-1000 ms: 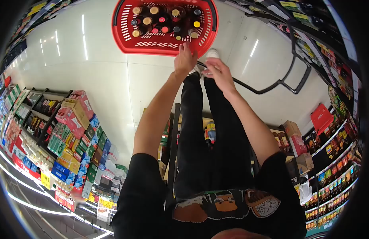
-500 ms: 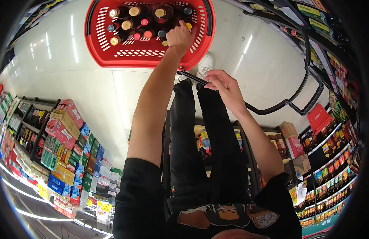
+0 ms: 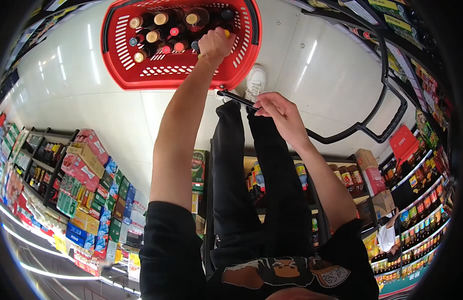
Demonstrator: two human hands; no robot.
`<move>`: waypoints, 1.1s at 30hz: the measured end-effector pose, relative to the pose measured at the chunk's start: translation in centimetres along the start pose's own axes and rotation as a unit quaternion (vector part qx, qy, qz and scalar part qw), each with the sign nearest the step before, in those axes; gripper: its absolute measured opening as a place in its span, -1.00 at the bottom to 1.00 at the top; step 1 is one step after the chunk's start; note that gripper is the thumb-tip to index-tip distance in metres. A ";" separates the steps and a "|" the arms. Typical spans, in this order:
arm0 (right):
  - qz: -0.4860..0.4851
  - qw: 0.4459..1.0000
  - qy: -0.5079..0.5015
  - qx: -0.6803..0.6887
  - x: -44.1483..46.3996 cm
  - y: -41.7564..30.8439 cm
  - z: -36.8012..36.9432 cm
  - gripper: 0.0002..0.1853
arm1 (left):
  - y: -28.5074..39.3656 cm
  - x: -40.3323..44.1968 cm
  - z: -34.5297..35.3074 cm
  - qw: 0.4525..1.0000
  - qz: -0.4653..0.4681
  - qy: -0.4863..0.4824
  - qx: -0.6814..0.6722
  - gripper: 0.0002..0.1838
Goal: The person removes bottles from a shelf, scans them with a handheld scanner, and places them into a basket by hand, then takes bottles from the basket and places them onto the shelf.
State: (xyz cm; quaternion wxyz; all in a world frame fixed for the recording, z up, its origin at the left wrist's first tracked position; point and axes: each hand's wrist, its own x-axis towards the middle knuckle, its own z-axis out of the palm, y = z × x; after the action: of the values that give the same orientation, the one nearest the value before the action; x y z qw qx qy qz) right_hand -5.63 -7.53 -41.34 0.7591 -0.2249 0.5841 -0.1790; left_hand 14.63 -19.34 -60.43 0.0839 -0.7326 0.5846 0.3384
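My left hand reaches into the red basket, its fingers curled round the neck of a yellow-capped bottle on the right side of the group. Several dark bottles with pale, red and dark caps stand upright in the basket; their lower parts are hidden. Below and right of the basket, my right hand hovers by the long black handle, fingers loosely bent and apart. Part of the handle passes behind it; no grip on it shows.
My white shoe rests on the pale floor beside the basket. Stocked shelves line the right, with a person near them. Stacked boxes and drinks stand at left, and another shelf is behind my legs.
My left hand moved from the basket's front rim in among the bottles and closed round the yellow-capped one. The basket shifted left in view. A person has appeared at the lower right.
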 end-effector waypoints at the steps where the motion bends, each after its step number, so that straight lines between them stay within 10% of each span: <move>1: -0.003 1.000 0.000 0.001 0.0 0.0 0.0 -0.71 | -0.1 -0.1 -0.2 1.000 0.000 0.000 0.002 -0.46; 16: -0.018 1.000 -0.018 0.010 -1.0 1.2 -0.1 -0.70 | 0.8 0.1 -0.3 0.998 -0.038 -0.050 -0.012 -0.37; 24: -0.025 1.000 -0.017 0.005 -1.4 -0.3 0.3 -0.70 | 1.3 0.8 -2.7 0.972 0.158 0.141 0.097 -0.26; 33: -0.038 0.999 -0.015 -0.016 -0.4 -0.4 -0.3 -0.69 | 2.8 5.9 -1.4 0.989 0.078 0.069 0.103 -0.43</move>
State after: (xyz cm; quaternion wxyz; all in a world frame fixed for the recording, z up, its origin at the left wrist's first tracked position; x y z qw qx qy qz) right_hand -5.98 -7.74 -40.88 0.7567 -0.2618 0.5664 -0.1953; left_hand 13.15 -25.57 -62.13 0.0920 -0.6940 0.6759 0.2302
